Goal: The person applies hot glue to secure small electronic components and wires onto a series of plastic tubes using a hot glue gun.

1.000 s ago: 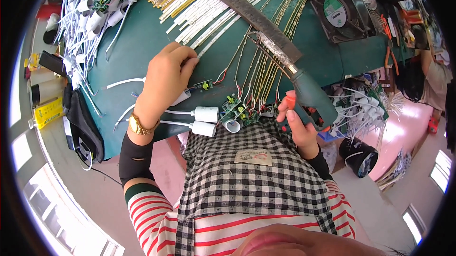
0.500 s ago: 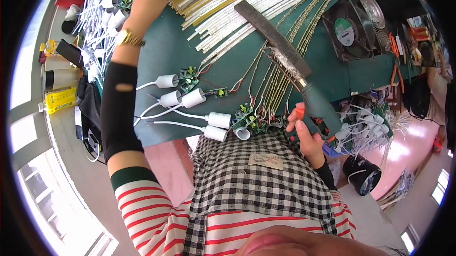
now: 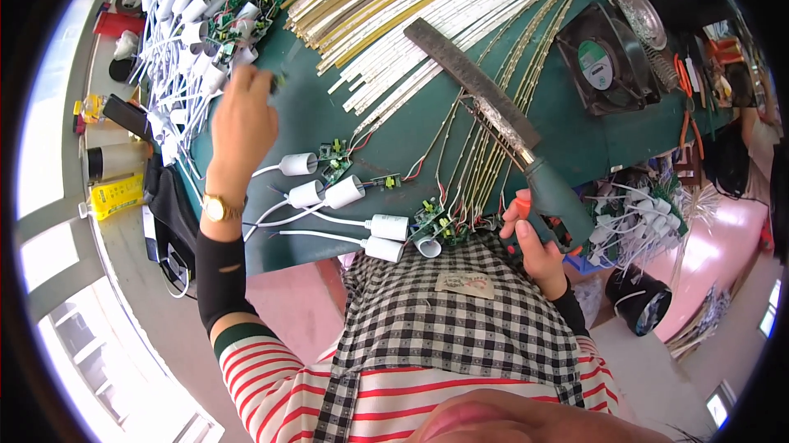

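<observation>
My right hand (image 3: 538, 254) is closed round the dark green handle of a soldering gun (image 3: 559, 196) with an orange trigger. Its metal tip points up and left, beside a long dark flat bar (image 3: 460, 57) lying across the strips. My left hand (image 3: 245, 114) hangs over the table's left side, fingers curled, pinching a small circuit board (image 3: 279, 81) blurred by motion. Just past those fingers is a heap of white lamp caps (image 3: 193, 32) with wires and boards. Nearer me lie several loose white caps (image 3: 343, 191) and green boards (image 3: 335, 159). More boards (image 3: 436, 221), wired to thin strips, sit against my apron.
Bundled white and yellow LED strips (image 3: 411, 7) spread over the back of the green table (image 3: 378, 122). At right stand a black fan (image 3: 604, 65), a metal dish (image 3: 637, 16) and orange-handled pliers (image 3: 689, 126). Wired white parts (image 3: 637, 225) pile below the right edge.
My left hand has drawn back from the far heap toward me, bringing a small board with it. My right hand and the soldering gun have stayed nearly in place.
</observation>
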The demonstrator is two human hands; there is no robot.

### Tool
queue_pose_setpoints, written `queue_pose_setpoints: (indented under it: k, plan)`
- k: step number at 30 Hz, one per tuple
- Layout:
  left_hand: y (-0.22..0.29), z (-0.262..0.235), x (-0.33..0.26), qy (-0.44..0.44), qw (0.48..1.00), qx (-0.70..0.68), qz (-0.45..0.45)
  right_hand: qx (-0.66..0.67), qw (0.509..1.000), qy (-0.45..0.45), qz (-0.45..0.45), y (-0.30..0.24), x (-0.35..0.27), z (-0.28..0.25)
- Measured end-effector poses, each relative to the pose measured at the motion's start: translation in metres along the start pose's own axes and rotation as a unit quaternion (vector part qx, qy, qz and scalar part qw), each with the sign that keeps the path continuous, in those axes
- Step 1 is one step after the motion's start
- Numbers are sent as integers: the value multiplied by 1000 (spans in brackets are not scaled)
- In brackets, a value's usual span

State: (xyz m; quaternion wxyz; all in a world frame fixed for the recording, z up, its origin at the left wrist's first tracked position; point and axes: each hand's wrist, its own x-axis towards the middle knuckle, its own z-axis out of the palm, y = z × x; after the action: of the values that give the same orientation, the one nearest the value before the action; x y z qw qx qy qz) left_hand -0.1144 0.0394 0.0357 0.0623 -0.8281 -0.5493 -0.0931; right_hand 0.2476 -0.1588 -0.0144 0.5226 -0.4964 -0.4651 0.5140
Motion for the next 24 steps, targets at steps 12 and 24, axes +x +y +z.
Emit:
queue_pose_setpoints:
  k: [12, 24]
  plan:
    - [4, 26, 7, -65, 970, -219, -83, -8, 997, -78, -8, -4, 12, 10]
    - [-19, 27, 5, -163, 821, -512, -193, 12, 998, -59, 20, 1, 5, 12]
